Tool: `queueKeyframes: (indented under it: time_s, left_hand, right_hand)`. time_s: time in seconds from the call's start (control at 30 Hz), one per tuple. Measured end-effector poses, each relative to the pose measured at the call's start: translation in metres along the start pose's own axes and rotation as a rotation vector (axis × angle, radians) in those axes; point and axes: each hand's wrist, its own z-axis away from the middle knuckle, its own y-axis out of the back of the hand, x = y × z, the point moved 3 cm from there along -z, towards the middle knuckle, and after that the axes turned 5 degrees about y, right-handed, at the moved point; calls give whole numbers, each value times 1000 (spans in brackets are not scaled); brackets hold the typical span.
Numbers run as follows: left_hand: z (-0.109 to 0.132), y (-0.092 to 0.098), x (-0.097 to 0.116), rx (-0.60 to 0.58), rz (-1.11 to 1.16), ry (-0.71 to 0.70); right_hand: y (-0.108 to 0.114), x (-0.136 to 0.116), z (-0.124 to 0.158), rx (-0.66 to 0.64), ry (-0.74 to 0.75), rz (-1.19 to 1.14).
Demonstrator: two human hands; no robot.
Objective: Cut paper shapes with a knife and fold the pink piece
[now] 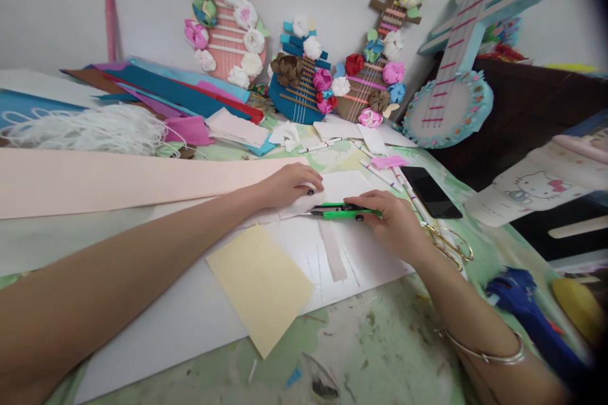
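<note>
My right hand (392, 221) is wrapped round a green box cutter (339, 214), its blade pointing left at a strip of thin white paper (280, 211). My left hand (292, 185) has its fingers bent and pressed together on that paper, close to the blade tip; part of the paper is hidden under the hand. Beneath both hands lies a large white board (190, 323) with pencil-like lines on its right part. A narrow pinkish paper strip (333, 250) rests there below the cutter. A pale yellow paper square (261, 288) overlaps the board's front edge.
Gold-handled scissors (449, 243), a black phone (431, 192) and several markers (380, 174) lie to the right. A blue glue gun (532, 310) is nearer. Flower-decorated paper instruments (297, 92) lean at the back. White cord (90, 130) and coloured sheets (190, 95) are piled left.
</note>
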Motion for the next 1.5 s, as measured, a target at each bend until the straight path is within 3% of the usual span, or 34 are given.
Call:
queueKeyframes:
  time_s: [0.2, 0.67, 1.0, 1.5]
  left_hand:
    - [0, 0, 0, -7, 12, 3]
    - [0, 1, 2, -2, 10, 13]
    - [0, 0, 1, 9, 3, 11]
    - [-1, 0, 0, 12, 8, 5]
  right_hand:
    - [3, 5, 2, -3, -26, -51]
    - [-5, -9, -4, -27, -40, -7]
    - [2, 0, 1, 0, -27, -54]
    - [-5, -14, -4, -54, -54, -15]
